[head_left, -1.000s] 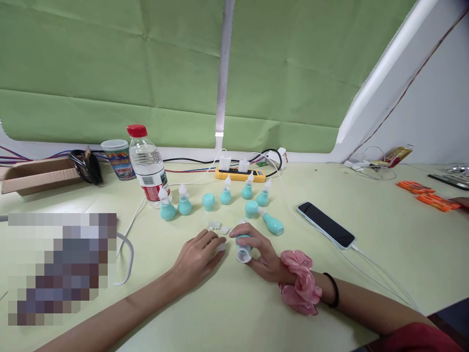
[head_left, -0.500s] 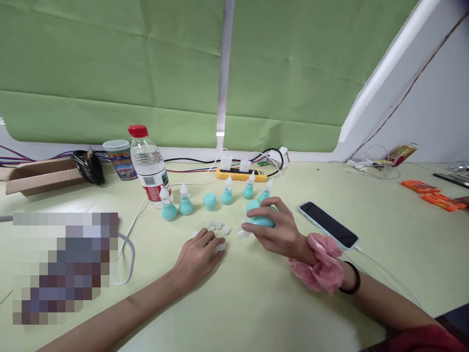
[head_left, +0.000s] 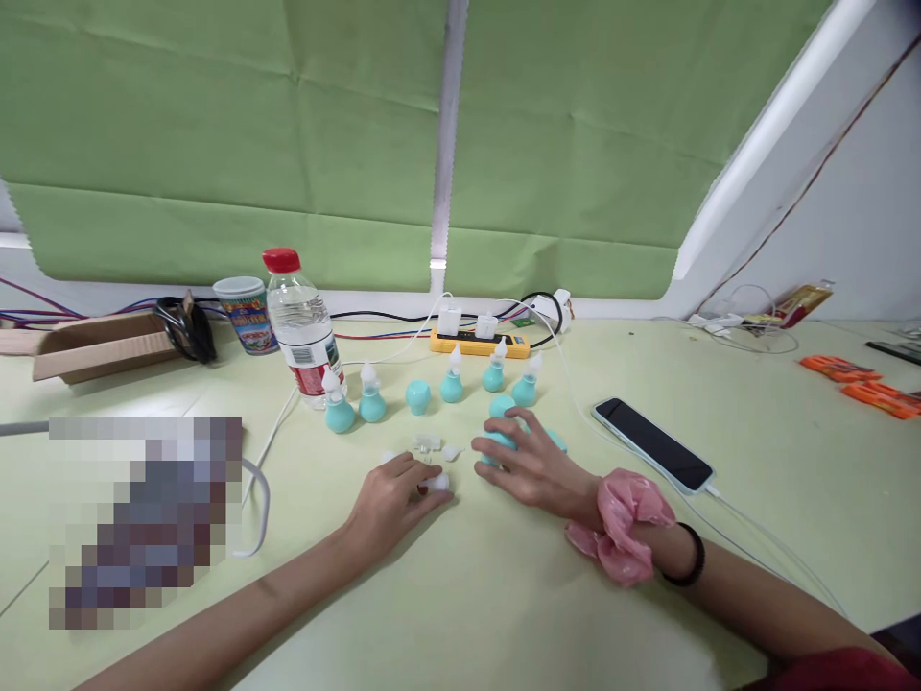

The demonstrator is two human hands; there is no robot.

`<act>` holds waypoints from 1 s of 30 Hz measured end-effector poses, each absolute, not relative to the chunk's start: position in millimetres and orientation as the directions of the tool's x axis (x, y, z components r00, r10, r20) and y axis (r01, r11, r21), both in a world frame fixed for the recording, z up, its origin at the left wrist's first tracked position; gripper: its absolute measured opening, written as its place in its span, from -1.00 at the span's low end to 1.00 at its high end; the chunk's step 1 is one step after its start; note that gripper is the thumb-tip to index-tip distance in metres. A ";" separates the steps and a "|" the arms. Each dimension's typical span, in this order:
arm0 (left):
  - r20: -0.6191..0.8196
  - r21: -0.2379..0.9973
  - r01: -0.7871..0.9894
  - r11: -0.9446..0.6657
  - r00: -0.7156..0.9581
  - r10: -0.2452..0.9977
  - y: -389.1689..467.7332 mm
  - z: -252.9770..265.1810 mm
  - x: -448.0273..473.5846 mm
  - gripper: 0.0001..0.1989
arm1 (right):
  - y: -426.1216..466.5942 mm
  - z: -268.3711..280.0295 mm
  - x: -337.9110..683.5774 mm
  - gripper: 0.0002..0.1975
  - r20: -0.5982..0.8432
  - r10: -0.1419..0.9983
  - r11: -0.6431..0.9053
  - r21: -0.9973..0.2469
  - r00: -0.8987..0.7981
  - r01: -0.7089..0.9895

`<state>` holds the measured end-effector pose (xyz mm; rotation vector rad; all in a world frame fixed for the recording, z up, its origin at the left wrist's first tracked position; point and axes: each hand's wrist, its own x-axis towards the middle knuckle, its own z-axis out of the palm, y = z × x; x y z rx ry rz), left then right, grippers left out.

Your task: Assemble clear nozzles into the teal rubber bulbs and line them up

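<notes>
My left hand [head_left: 394,494] rests on the table, fingers bent and thumb closed around a small white plastic piece [head_left: 437,482]. Just beyond it lie clear plastic parts [head_left: 427,443] and a white pointed tip [head_left: 452,452]. My right hand [head_left: 536,465] has its fingers curled over a turquoise squeeze bulb [head_left: 496,443], whose lower part they hide. Another turquoise piece [head_left: 555,440] shows behind that hand. Farther back stand several turquoise bulbs with whitish tips, such as one squeeze bulb [head_left: 452,386], and a tipless turquoise bulb [head_left: 418,397].
A red-capped water bottle [head_left: 300,331] stands at the left, near a paper cup [head_left: 248,317] and a cardboard tray [head_left: 107,350]. Behind the bulbs is a yellow power strip [head_left: 479,344]. A charging phone [head_left: 653,443] lies right, with orange packets [head_left: 882,395] farther off. A blurred patch covers the left.
The turquoise bulb with a clear tip is no longer held sideways in my right hand, whose fingers now sit lower over an upright bulb. My left hand stays nearly in place; the view shifts slightly.
</notes>
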<state>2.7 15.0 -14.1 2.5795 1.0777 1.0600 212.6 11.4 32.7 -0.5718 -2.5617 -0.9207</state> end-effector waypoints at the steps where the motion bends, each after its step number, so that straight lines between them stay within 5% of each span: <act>1: 0.546 0.394 0.568 -0.722 0.488 0.681 14.3 -13.6 2.7 -0.82 | 11.2 32.5 212.4 -0.82 0.437 0.244 0.718 0.519 -0.866 0.465; 5: 0.512 0.415 0.600 -0.684 0.468 0.721 12.4 -11.9 2.5 -0.79 | 6.8 30.4 209.6 -0.82 0.463 0.214 0.738 0.501 -0.860 0.453; 10: 0.519 0.423 0.550 -0.720 0.504 0.690 11.3 -9.6 2.9 -0.79 | 0.0 30.6 207.4 -0.82 0.451 0.022 0.805 0.521 -0.892 0.283; 16: 0.614 0.396 0.446 -0.803 0.521 0.593 8.7 -7.5 1.4 -0.83 | 2.7 25.3 206.7 -0.75 0.722 0.253 0.796 0.223 -0.644 0.563; 23: 0.649 0.593 0.356 -0.722 0.319 0.690 8.0 -6.6 0.9 -0.86 | 5.8 18.0 203.2 -0.70 0.682 0.435 0.835 -0.062 -0.588 0.547; 30: 0.649 0.634 0.291 -0.716 0.302 0.698 7.7 -2.8 2.3 -0.86 | 10.8 16.1 207.5 -0.70 0.656 0.519 0.803 -0.153 -0.549 0.576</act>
